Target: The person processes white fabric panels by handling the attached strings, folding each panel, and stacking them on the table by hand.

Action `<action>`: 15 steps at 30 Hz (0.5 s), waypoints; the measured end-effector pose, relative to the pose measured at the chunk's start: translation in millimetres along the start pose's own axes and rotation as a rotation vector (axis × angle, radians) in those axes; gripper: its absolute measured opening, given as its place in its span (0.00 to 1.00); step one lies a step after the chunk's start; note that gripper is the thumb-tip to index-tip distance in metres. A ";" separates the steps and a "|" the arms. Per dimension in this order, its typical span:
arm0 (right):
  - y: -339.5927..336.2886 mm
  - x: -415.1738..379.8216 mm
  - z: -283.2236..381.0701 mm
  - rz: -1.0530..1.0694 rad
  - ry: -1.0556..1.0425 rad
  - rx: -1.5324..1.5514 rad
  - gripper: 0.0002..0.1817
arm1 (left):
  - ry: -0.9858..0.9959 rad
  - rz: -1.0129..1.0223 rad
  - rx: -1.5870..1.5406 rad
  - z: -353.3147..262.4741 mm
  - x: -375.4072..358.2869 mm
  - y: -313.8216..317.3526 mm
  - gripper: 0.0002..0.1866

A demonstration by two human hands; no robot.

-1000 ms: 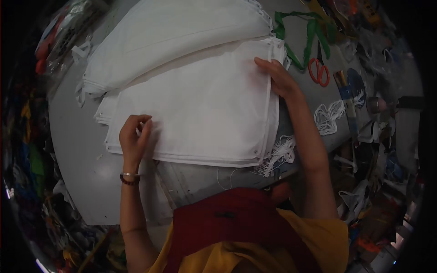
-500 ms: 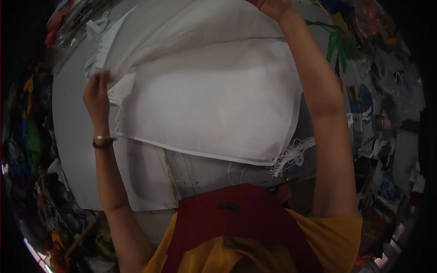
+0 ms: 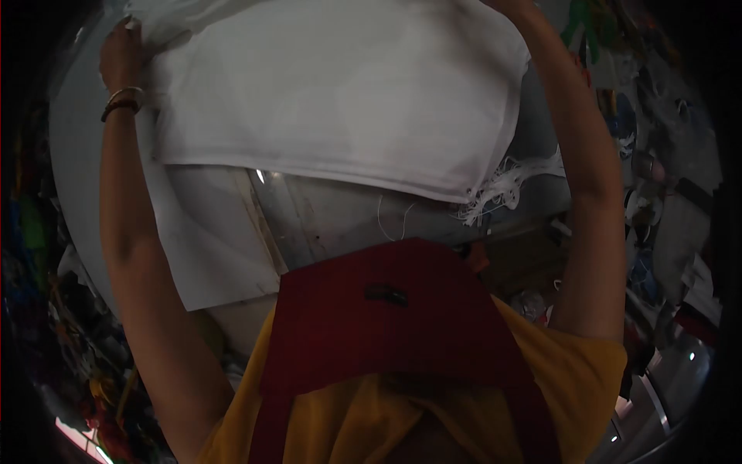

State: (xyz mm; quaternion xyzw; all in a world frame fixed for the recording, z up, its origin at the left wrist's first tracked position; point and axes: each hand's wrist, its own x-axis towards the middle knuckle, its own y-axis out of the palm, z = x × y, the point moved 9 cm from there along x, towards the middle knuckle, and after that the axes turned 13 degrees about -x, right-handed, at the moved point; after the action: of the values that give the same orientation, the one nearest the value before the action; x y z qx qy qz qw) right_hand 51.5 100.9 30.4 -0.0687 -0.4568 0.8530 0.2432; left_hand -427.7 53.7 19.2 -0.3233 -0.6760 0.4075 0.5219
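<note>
A layered white cloth with a hemmed near edge lies across the work table, its far part running out of view. At its far left corner my left hand, wearing bracelets on the wrist, is closed with a bit of white cloth at the fingertips. My right hand reaches to the far right side of the cloth; the top of the picture cuts off its fingers. Beside the cloth's near right corner lies a tangle of white strings.
The grey table shows along the near side, with a white sheet hanging at its left. Loose threads dangle at the near edge. Piles of coloured scraps crowd the left, and green strips lie at the far right.
My left hand has moved farther forward and left, now at the cloth's corner. The view has tilted, so the cloth and strings sit higher in the picture. The cloth looks flatter at its left.
</note>
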 end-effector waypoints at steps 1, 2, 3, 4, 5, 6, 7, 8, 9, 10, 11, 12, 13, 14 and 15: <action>4.1 -20.9 21.6 0.019 -0.020 -0.055 0.09 | -0.003 0.022 0.002 4.6 -9.5 -4.6 0.19; 12.2 -33.4 55.1 0.034 -0.041 -0.113 0.09 | 0.072 -0.108 -0.004 1.0 -21.8 -29.0 0.19; 17.5 -35.0 63.1 0.046 -0.065 -0.175 0.09 | 0.145 -0.244 -0.011 -3.6 -37.0 -54.0 0.18; 30.8 -49.1 113.7 0.124 0.002 0.012 0.05 | 0.144 -0.231 -0.011 -12.2 -52.9 -65.9 0.18; 48.6 -65.3 149.0 0.159 -0.121 -0.068 0.03 | 0.169 -0.291 -0.165 -33.2 -70.9 -86.8 0.16; 70.1 -83.0 176.3 0.191 -0.247 -0.153 0.02 | 0.194 -0.357 -0.320 -54.9 -86.0 -105.9 0.14; 92.0 -95.0 193.6 0.303 -0.202 -0.236 0.00 | 0.195 -0.351 -0.323 -76.1 -99.4 -113.5 0.14; 111.9 -105.4 200.9 0.413 -0.157 -0.323 0.01 | 0.231 -0.333 -0.524 -98.1 -114.3 -118.1 0.13; 125.1 -113.0 200.4 0.412 -0.154 -0.327 0.01 | 0.266 -0.319 -0.724 -120.0 -128.2 -121.7 0.11; 133.4 -119.1 199.1 0.328 -0.162 -0.423 0.03 | 0.332 -0.277 -0.848 -146.2 -141.3 -122.7 0.12; 136.7 -122.2 198.4 0.241 -0.168 -0.523 0.05 | 0.401 -0.236 -0.972 -173.9 -153.4 -125.3 0.12; 140.9 -123.9 195.8 0.236 -0.165 -0.533 0.05 | 0.368 -0.087 -1.075 -205.1 -164.6 -127.1 0.12; 144.2 -125.3 193.7 0.242 -0.171 -0.538 0.06 | 0.334 0.064 -1.174 -236.1 -180.7 -133.5 0.13; 144.1 -126.2 192.8 0.248 -0.173 -0.546 0.06 | 0.185 0.314 -1.312 -260.1 -197.0 -125.0 0.14; 139.8 -125.6 192.6 0.242 -0.158 -0.567 0.06 | 0.037 0.573 -1.435 -282.9 -219.0 -115.5 0.17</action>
State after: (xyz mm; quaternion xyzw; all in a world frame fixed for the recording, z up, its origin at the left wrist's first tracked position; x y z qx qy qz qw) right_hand 46.5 -167.6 14.1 -0.1208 -0.6824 0.7170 0.0749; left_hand -101.0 -127.7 59.8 -0.7514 -0.6559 -0.0166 0.0701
